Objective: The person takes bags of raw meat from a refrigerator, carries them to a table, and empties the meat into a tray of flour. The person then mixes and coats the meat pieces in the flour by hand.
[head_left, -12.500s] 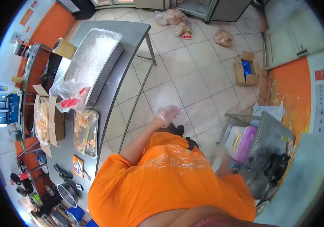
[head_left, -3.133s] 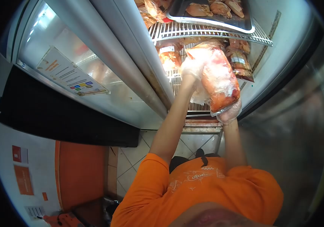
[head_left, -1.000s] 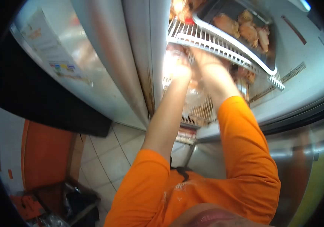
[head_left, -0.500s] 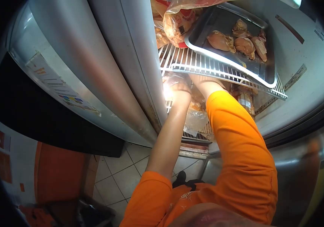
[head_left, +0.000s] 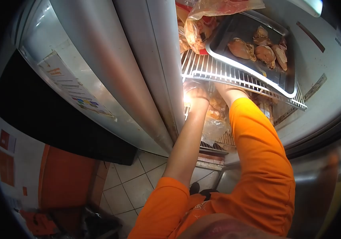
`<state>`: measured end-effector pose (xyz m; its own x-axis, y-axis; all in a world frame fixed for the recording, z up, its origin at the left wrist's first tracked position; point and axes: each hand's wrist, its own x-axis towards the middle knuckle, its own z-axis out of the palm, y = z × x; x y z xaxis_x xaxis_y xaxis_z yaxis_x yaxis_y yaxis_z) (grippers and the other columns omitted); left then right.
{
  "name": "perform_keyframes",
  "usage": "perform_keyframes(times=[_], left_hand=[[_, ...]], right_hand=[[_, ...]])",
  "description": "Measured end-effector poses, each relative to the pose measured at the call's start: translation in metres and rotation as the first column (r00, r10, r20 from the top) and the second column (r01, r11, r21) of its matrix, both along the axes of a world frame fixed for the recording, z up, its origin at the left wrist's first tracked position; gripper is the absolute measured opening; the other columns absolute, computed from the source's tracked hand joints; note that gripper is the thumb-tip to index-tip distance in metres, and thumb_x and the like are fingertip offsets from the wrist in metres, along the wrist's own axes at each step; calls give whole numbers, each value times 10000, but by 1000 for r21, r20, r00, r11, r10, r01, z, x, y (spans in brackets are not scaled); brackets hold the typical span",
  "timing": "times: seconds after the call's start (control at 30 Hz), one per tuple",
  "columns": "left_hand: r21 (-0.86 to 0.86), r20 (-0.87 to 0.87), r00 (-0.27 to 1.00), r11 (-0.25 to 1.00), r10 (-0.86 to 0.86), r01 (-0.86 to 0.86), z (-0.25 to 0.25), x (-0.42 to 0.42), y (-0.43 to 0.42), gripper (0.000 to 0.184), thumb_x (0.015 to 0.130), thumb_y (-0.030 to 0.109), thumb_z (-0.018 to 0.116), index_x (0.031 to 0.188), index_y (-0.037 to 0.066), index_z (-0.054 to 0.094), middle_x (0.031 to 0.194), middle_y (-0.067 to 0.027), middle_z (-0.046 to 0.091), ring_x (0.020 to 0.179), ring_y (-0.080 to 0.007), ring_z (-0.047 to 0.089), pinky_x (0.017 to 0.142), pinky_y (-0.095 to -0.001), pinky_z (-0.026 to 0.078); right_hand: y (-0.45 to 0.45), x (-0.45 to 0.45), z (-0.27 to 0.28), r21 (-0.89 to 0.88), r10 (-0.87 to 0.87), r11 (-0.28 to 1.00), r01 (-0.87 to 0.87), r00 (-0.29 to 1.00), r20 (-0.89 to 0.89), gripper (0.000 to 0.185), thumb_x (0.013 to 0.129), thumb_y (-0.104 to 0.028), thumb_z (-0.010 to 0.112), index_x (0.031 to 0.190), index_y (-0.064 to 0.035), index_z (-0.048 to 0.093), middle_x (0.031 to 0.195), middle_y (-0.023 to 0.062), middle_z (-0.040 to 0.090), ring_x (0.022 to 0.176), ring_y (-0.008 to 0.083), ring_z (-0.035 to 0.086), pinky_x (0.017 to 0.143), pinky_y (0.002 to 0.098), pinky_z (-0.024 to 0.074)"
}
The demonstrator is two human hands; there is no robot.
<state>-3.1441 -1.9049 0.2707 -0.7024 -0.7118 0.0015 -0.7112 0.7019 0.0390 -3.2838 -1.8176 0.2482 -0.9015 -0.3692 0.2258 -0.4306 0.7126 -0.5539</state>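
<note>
A: Where does the bagged meat (head_left: pixel 217 108) lie?

B: Centre of the frame, on the lower level, between the two wrists and a little below both hands. The left wrist is nearer, right alongside it; the right sits slightly further off, to the upper right.

A: Its long axis?

B: Not determinable. The upper end runs out of sight among the arms, and loose clear plastic (head_left: pixel 213 130) blurs the lower end.

A: State of the grip?

B: The left hand (head_left: pixel 196 92) shows its back, fingers pointing to the top of the frame; whether they are spread or closed on something I cannot tell. The right hand (head_left: pixel 223 87) passes under the wire shelf (head_left: pixel 234 74), fingers hidden, grip likewise unconfirmed.

A: Further out?

B: Upper right, a dark tray (head_left: pixel 272 79) with raw meat pieces (head_left: pixel 241 49) rests on that shelf, another filled bag (head_left: pixel 198 34) beside it. The bag's upper part overlaps the tray's corner (untidy, I note). Strong glare left of the left hand washes out detail, and the door edge (head_left: pixel 166 67) cuts off the shelf's left side.
</note>
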Motion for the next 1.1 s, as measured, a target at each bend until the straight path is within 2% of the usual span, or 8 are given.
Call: perform_keyframes(times=[0.13,0.2,0.3,0.33,0.47,0.57,0.73,1.1], left_hand=[[61,-55,996,996,-68,71,14,6,1,825,907,652,423,1451,35,360,1469,-323,309,1355,-491,305,879,-624,472],[206,-49,995,975,89,-77,19,4,2,817,904,645,444,1477,76,322,1503,-279,280,1362,-497,285,884,-659,451],[271,-81,997,962,-1,23,28,10,2,690,924,593,456,1490,219,325,1540,-133,294,1384,-483,248,899,-731,390],[193,-113,983,968,-141,161,-12,-15,-19,602,946,559,429,1462,253,382,1516,-78,354,1387,-468,243,923,-758,337],[-136,-18,996,988,-83,79,-20,-16,-7,548,938,546,416,1391,245,490,1475,-1,428,1387,-437,230,927,-722,329],[-93,-130,986,991,-107,96,6,6,-4,545,889,569,488,1325,250,556,1446,5,466,1411,-410,200,994,-646,322],[-121,-165,967,977,-192,173,11,21,-3,453,888,480,534,1243,209,608,1297,-18,577,1267,-312,427,979,-509,400],[-120,-208,967,985,-145,122,3,23,6,441,917,379,508,1275,131,576,1300,-65,563,1268,-304,442,982,-507,399]], right_hand=[[12,5,6,-52,-6,999,6,1000,-1,389,918,-412,547,1054,-71,675,1062,135,679,994,258,627,894,378,472],[12,12,5,-66,-1,998,1,1000,-1,388,917,-412,549,1052,-71,676,1061,133,680,993,257,626,893,376,472],[11,17,4,-66,6,998,-6,1000,1,386,916,-411,552,1050,-71,676,1058,130,680,991,254,626,892,375,471],[10,18,6,-66,9,998,-9,1000,5,385,916,-411,553,1049,-71,676,1058,129,681,990,253,626,892,374,471],[4,18,11,-44,17,999,-16,1000,17,383,914,-409,557,1046,-70,677,1055,125,681,987,250,625,890,372,471],[-9,22,8,-7,27,1000,-27,999,18,382,913,-409,560,1043,-70,677,1052,122,682,985,247,625,889,370,471],[-31,22,-1,69,34,997,-36,999,37,379,911,-407,564,1039,-69,678,1048,117,683,981,243,624,886,368,470],[-46,25,-16,118,16,993,-25,997,76,373,908,-404,575,1030,-68,679,1040,106,686,974,234,623,882,362,470]])
